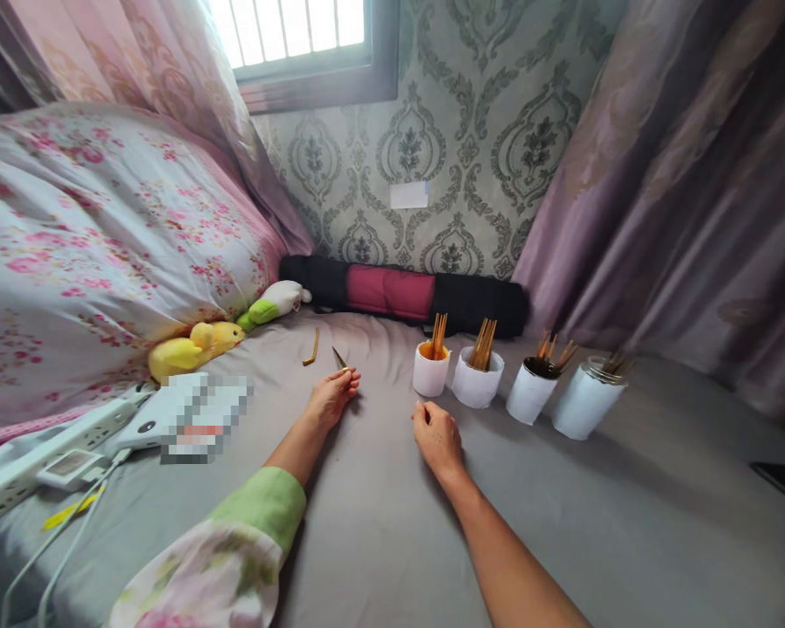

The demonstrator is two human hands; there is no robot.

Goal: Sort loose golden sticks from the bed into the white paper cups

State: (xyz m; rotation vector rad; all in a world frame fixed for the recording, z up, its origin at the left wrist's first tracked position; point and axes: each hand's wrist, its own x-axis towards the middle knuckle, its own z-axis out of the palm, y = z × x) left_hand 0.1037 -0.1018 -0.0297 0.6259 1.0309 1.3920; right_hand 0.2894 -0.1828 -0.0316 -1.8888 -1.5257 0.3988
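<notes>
My left hand rests on the grey sheet with its fingers pinched on a thin gold stick that points up and away. A second gold stick lies on the sheet just beyond it. My right hand lies on the sheet in front of the first white cup, fingers curled; I cannot make out anything in them. Four white cups stand in a row, each holding several brown and gold sticks: the second cup, the third cup, and the fourth cup, which leans right.
A floral quilt is piled at the left with a yellow plush toy and a green and white one beside it. A white power strip and cables lie near left. A black and red roll lies along the wall.
</notes>
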